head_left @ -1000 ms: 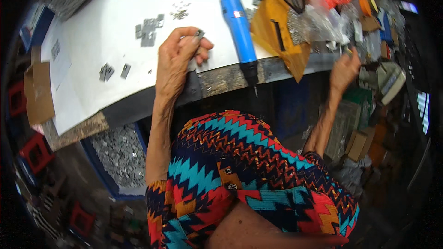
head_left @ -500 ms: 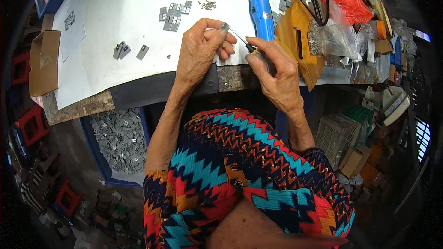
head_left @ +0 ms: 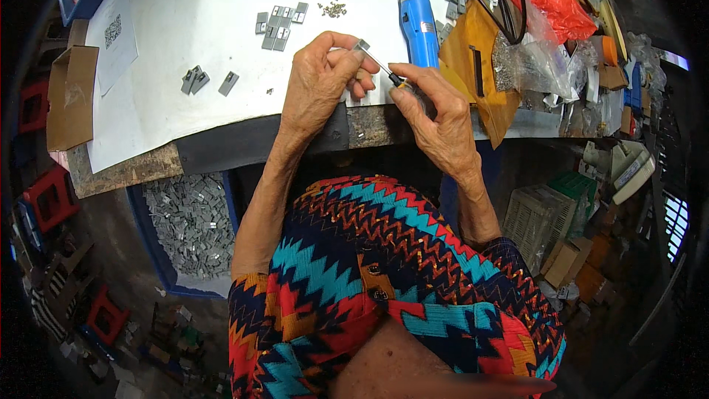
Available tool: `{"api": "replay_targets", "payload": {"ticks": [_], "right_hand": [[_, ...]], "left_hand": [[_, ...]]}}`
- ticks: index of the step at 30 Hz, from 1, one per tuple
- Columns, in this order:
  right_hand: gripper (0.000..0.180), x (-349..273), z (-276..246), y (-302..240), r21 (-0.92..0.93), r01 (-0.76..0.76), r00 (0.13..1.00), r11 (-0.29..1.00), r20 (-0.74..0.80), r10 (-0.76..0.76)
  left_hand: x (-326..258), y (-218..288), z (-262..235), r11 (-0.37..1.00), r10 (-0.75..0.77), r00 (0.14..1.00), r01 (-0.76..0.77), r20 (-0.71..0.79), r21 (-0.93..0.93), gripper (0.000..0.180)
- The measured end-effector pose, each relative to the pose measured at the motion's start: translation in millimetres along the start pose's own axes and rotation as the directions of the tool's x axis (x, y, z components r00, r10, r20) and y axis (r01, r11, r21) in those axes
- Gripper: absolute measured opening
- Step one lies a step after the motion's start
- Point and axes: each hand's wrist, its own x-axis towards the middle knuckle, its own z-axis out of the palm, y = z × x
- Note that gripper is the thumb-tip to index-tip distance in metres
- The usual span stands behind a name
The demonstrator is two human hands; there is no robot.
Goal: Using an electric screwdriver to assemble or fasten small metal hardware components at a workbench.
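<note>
Between thumb and forefinger, my left hand (head_left: 321, 81) pinches a small grey rectangular piece (head_left: 361, 45), mostly covered by the fingers. My right hand (head_left: 437, 114) is closed around the dark handle of a screwdriver (head_left: 385, 70) with a yellow band. Its thin metal shaft slants up to the left, and the tip meets the grey piece. Beyond my left hand lie a cluster of flat grey pieces (head_left: 275, 32) and a small heap of brass-coloured screws (head_left: 334, 7). A few more grey pieces (head_left: 196, 80) rest farther left on the white sheet.
A blue electric screwdriver (head_left: 419, 26) lies beyond my right hand. Brown paper (head_left: 487, 96), plastic bags (head_left: 543, 66) and a red bag (head_left: 550, 0) crowd the right side. An open cardboard box (head_left: 72, 100) stands at the left edge. Below the table sits a blue bin (head_left: 151, 244) of grey pieces.
My right hand has shifted slightly down and left with the screwdriver, whose shaft now slants more steeply. My left hand stays nearly in place, still pinching the grey piece.
</note>
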Motion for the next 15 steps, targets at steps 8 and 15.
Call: {"api": "replay_targets", "payload": {"ticks": [8,15], "right_hand": [[0.023,1,1,-2,-0.025,0.020,1.000,0.999,-0.008,-0.020],[0.031,0,3,-11,-0.303,0.113,0.992,0.946,-0.014,-0.123]], "left_hand": [[-2,1,2,0.999,0.023,1.000,-0.022,-0.021,0.040,0.017],[-4,3,9,0.915,0.153,0.978,-0.087,-0.140,0.394,0.014]]}}
